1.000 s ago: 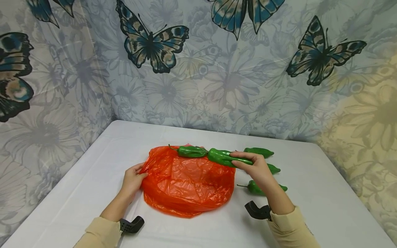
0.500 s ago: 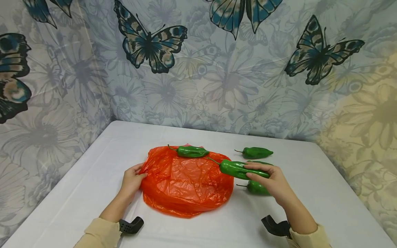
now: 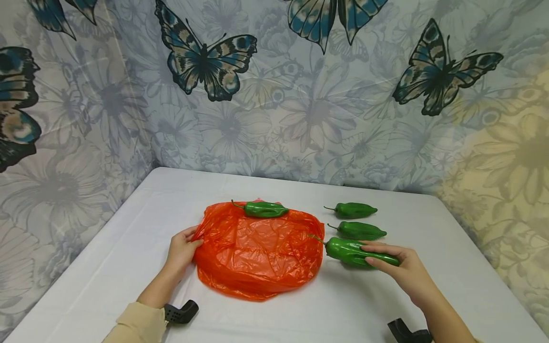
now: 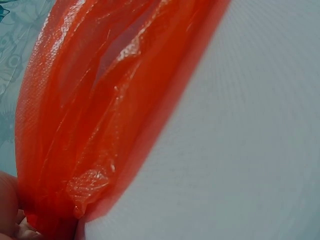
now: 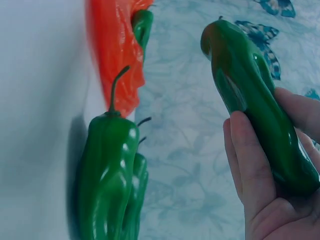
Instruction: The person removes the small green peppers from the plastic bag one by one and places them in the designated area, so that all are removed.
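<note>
My left hand (image 3: 182, 248) pinches the left edge of a crinkled red plastic bag (image 3: 266, 252), which lies spread on the table. In the left wrist view the gathered plastic (image 4: 90, 130) runs up from the fingers. My right hand (image 3: 403, 264) grips a long green pepper (image 5: 250, 95) by its tip end, stem pointing left. This pepper is held above another green pepper (image 5: 107, 175) and partly hides it in the head view. Two more green peppers, one nearer (image 3: 360, 230) and one farther (image 3: 355, 210), lie behind it, right of the bag.
One green pepper (image 3: 263, 209) lies at the back rim of the bag. The white-covered table (image 3: 128, 238) backs onto a butterfly-patterned cloth (image 3: 300, 109). Black wrist mounts, left (image 3: 182, 312) and right (image 3: 409, 332), sit beside the forearms.
My right hand has carried the gripped pepper from above the bag's back right to the right and nearer, over the front pepper. My left hand keeps its hold on the bag's edge.
</note>
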A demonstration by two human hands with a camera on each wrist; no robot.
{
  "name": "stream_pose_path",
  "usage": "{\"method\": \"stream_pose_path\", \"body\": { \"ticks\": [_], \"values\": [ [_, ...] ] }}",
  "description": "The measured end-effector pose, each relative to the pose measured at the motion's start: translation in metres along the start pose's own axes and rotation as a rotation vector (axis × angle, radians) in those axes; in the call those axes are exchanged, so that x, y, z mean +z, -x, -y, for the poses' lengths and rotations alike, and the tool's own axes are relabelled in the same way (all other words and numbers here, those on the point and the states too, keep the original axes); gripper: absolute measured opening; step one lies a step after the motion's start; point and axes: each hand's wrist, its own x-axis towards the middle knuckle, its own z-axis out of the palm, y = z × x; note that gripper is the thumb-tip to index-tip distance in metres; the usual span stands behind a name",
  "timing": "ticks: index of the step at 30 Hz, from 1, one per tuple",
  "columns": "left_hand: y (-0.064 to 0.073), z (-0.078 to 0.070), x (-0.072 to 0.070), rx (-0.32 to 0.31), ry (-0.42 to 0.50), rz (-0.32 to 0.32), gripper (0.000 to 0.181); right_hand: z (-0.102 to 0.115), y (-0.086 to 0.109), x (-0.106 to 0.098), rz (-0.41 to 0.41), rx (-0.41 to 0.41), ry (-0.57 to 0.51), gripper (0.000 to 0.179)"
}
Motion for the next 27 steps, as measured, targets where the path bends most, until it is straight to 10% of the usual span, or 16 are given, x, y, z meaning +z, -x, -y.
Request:
{"method": "stream_pose_path", "body": {
  "ticks": [27],
  "values": [
    [-0.002,0.001,0.0,0.009,0.002,-0.006,0.045,-0.05,0.025,-0.018,0.186,0.092,-0.064,0.026]
  ]
}}
